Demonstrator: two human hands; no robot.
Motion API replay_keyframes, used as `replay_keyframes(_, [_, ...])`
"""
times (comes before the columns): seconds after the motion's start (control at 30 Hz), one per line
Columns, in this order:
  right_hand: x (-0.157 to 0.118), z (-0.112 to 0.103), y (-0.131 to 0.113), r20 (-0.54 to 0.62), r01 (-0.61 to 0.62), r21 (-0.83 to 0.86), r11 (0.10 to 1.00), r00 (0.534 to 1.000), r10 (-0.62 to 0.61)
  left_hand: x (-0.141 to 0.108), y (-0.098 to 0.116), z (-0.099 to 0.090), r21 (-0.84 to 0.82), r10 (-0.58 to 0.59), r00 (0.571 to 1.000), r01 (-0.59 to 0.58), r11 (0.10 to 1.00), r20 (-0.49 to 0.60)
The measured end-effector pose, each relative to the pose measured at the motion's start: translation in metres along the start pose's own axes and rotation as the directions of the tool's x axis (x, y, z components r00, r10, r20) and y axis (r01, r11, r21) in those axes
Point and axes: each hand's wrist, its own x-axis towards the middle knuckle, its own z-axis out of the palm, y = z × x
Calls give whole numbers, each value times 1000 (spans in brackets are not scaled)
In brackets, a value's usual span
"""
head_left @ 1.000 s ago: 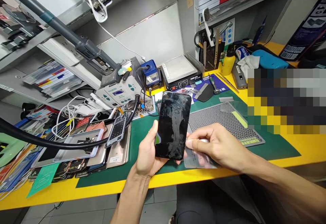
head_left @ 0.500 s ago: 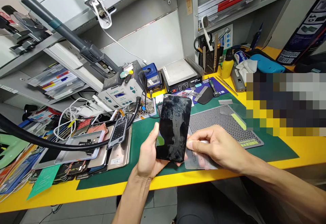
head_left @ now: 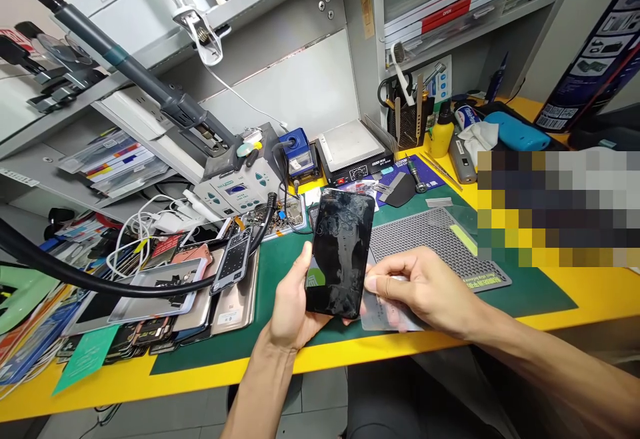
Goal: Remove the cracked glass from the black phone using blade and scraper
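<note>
A black smartphone (head_left: 345,252) with a smudged, glossy screen is held tilted upright above the bench. My left hand (head_left: 293,302) grips it from below, the thumb along its left edge and the fingers mostly hidden behind it. At the phone's lower right edge, my right hand (head_left: 417,289) is closed in a pinch between thumb and forefinger. A translucent plastic sheet (head_left: 373,316) hangs under that hand, in its fingers; its upper part is covered by them. Whether the pinched fingertips touch the phone I cannot tell.
Under the hands lies a green mat (head_left: 280,259) with a grey perforated pad (head_left: 440,239) on the right. Old phones and casings (head_left: 235,299) pile up at left, crossed by a black hose (head_left: 125,286). A hot plate (head_left: 350,152) and a soldering station (head_left: 240,189) stand behind.
The view has shifted slightly. Both hands hold nearly the same pose, with the phone and the plastic sheet almost unmoved.
</note>
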Motion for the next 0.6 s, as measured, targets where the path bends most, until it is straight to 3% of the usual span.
replay_keyframes(0.6, [1,2,-2,-24,29,59,998,999,-28,-1,-1,1,8,7,999,-7,1000,-35])
